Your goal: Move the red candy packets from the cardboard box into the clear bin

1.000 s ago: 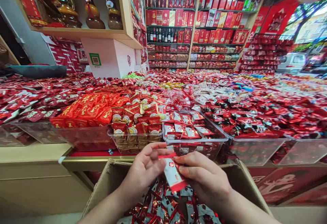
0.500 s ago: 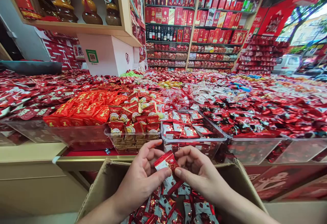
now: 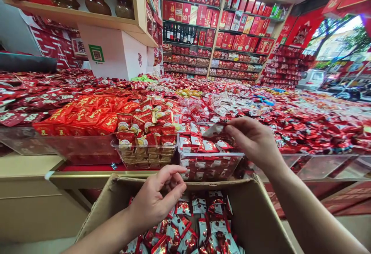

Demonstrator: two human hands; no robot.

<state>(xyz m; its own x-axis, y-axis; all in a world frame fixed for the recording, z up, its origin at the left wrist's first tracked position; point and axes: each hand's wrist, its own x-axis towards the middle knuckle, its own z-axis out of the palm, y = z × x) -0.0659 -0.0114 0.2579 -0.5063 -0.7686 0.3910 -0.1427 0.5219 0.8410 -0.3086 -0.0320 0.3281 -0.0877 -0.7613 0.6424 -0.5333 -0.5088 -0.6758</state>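
Note:
My right hand (image 3: 252,140) pinches a small silver-and-red candy packet (image 3: 215,130) by its end, just over the clear plastic bin (image 3: 210,155) of red-and-white packets. My left hand (image 3: 164,192) hangs above the cardboard box (image 3: 261,215), fingers curled and apart, with nothing visible in it. Inside the box lie many loose red-and-white packets (image 3: 188,240).
Left of the clear bin stand a bin of durian candies (image 3: 146,155) and one of bright red packets (image 3: 84,120). More candy bins (image 3: 301,165) line the right. Shelves with bottles and boxes (image 3: 191,18) rise behind.
My right hand has moved up and right, from the box to the clear bin, with a packet in it. The left hand has let go of the packet. The view has shifted slightly.

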